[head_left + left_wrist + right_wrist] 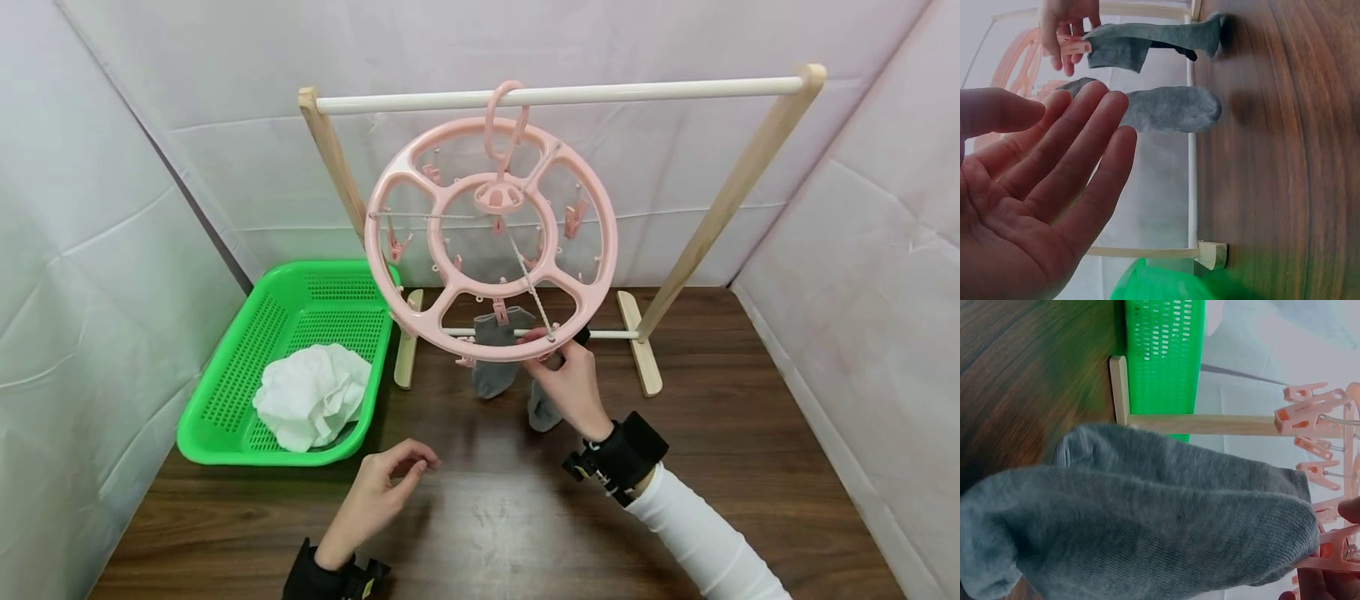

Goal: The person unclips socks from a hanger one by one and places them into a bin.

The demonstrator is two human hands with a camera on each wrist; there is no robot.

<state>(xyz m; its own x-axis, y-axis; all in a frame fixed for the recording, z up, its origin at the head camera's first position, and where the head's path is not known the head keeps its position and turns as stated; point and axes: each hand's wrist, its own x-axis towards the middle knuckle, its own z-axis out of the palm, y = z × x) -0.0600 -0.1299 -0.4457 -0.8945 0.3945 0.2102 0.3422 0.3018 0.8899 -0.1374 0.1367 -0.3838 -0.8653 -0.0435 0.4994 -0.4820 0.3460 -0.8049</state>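
A round pink drying hanger (401, 164) with several dangling clothespins hangs by its hook. My right hand (576, 385) is at its front right edge, thumb and fingers pinching a pink clothespin (1076, 47) at the cuff of a grey sock (1147, 534). That sock hangs down below the hand. To its left, another grey sock (1175, 109) hangs from a clothespin (500, 311) on the hanger. My left hand (378, 493) is raised above the table in front of the hanger, palm bare in the left wrist view, fingers loosely bent and holding nothing.
A green basket (255, 457) stands at the left with a crumpled white cloth (311, 396) inside and something dark under it. The hanger's hook is over the white rail (660, 90) of a wooden stand (723, 212). Pale sheets enclose the brown table (750, 433).
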